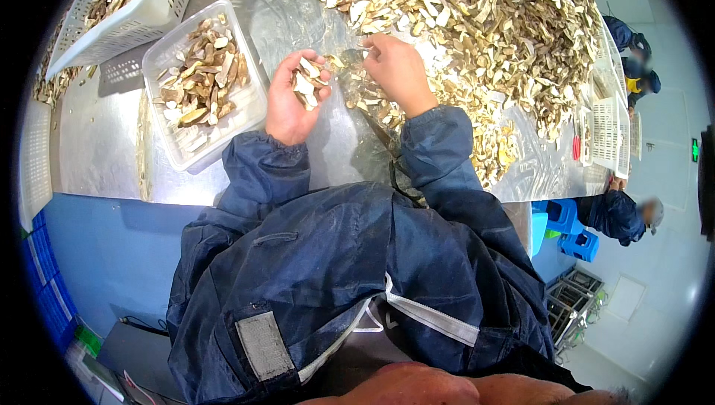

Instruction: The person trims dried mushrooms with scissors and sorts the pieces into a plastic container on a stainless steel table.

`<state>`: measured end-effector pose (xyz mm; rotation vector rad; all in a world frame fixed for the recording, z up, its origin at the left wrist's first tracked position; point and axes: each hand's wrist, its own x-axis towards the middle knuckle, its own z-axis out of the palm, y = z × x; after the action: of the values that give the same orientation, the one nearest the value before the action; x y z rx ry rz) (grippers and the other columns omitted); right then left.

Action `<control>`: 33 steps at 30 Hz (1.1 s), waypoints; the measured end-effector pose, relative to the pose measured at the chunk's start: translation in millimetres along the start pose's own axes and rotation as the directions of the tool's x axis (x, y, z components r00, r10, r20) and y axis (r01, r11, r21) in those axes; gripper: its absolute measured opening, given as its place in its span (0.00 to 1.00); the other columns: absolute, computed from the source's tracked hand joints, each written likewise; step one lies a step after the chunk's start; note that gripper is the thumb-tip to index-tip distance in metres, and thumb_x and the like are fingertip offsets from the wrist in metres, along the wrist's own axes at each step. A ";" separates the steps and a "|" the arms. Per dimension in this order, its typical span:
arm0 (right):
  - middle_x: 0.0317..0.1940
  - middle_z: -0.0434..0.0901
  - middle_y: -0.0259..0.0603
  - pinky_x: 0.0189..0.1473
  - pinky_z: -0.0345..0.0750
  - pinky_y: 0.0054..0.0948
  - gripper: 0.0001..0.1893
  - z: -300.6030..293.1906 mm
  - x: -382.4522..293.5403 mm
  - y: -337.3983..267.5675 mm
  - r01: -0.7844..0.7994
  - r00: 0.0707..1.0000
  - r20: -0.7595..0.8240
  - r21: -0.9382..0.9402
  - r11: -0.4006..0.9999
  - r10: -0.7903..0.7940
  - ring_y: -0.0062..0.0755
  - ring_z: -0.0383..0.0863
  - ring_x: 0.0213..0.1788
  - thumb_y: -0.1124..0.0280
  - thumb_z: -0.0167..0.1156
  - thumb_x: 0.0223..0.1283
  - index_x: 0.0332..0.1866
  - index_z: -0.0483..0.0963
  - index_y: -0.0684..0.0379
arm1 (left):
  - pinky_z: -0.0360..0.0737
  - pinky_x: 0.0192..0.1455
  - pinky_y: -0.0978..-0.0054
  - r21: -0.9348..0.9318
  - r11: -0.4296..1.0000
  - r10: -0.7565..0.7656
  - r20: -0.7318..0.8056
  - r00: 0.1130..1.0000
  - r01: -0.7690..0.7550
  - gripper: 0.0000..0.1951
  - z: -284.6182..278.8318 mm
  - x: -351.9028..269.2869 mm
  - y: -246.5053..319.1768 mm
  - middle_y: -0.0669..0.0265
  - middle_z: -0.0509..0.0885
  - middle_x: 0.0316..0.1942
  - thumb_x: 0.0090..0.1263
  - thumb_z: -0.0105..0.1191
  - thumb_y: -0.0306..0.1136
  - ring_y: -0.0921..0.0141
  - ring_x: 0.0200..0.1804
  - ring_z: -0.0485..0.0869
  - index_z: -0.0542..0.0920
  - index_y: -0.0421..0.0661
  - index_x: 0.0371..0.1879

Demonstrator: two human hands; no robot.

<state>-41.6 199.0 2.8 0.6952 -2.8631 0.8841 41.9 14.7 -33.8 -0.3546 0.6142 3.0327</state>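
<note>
My left hand [295, 95] is turned palm up and holds several dried mushroom slices [306, 84], pale and brown-edged. To its right, my right hand [395, 70] hovers palm down with curled fingers at the near edge of a big heap of dried mushroom slices [491, 42]. Whether a slice is between those fingertips is hidden. A clear plastic tub [246, 120] stands left of my left hand, partly filled with larger brown slices [209, 78]. Beside my right forearm lies a narrow dark object [380, 131], partly covered by the sleeve.
A white perforated basket [151, 14] of slices stands at the upper left of the steel table [100, 142]. More white baskets [609, 131] line the right end, where people [620, 215] in dark clothing work. Blue plastic stools [578, 243] stand below them.
</note>
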 end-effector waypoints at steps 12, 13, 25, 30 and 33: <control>0.33 0.84 0.43 0.38 0.79 0.28 0.09 -6.0 -5.4 18.8 0.009 0.999 0.046 0.077 0.997 -0.012 0.35 0.84 0.34 0.68 0.67 0.58 0.40 0.83 0.61 | 0.77 0.33 0.73 0.049 0.999 -0.020 0.003 1.000 0.020 0.13 0.9 -1.1 -1.5 0.63 0.81 0.42 0.79 0.44 0.40 0.68 0.39 0.81 0.77 0.44 0.49; 0.33 0.84 0.43 0.38 0.78 0.28 0.09 -4.3 -7.2 17.5 0.025 0.998 0.051 0.031 0.999 -0.027 0.33 0.84 0.34 0.68 0.67 0.58 0.40 0.83 0.61 | 0.77 0.33 0.73 0.064 0.998 -0.019 -0.008 1.000 0.019 0.13 1.3 -1.1 -1.6 0.63 0.81 0.42 0.79 0.44 0.40 0.68 0.39 0.81 0.76 0.44 0.49; 0.30 0.84 0.42 0.35 0.77 0.31 0.10 1.4 0.1 -44.2 -0.085 0.996 0.078 0.711 0.698 0.041 0.32 0.83 0.31 0.68 0.63 0.60 0.37 0.83 0.64 | 0.78 0.32 0.72 0.107 0.993 -0.046 -0.002 0.999 0.046 0.18 16.7 -4.2 -0.6 0.63 0.82 0.43 0.81 0.42 0.46 0.68 0.40 0.83 0.75 0.45 0.54; 0.35 0.79 0.41 0.49 0.74 0.42 0.07 27.2 -6.1 -24.9 0.345 0.938 -0.022 0.125 0.930 -0.346 0.45 0.78 0.45 0.69 0.63 0.56 0.38 0.82 0.57 | 0.76 0.32 0.74 0.040 0.999 0.022 -0.069 0.997 -0.019 0.14 2.1 -3.6 2.1 0.63 0.82 0.43 0.78 0.48 0.43 0.68 0.39 0.82 0.77 0.46 0.51; 0.34 0.79 0.39 0.50 0.72 0.43 0.04 4.9 -19.9 1.0 0.310 0.949 0.058 0.027 0.950 -0.311 0.44 0.78 0.46 0.70 0.62 0.55 0.35 0.82 0.56 | 0.75 0.30 0.74 0.021 1.000 0.011 -0.063 0.998 -0.010 0.12 3.2 -4.8 -0.6 0.63 0.82 0.43 0.77 0.50 0.41 0.69 0.38 0.82 0.78 0.46 0.49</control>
<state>-23.8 205.1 -5.6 1.1550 -2.6883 0.8529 45.9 16.6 -30.0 -0.4488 0.6522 3.0333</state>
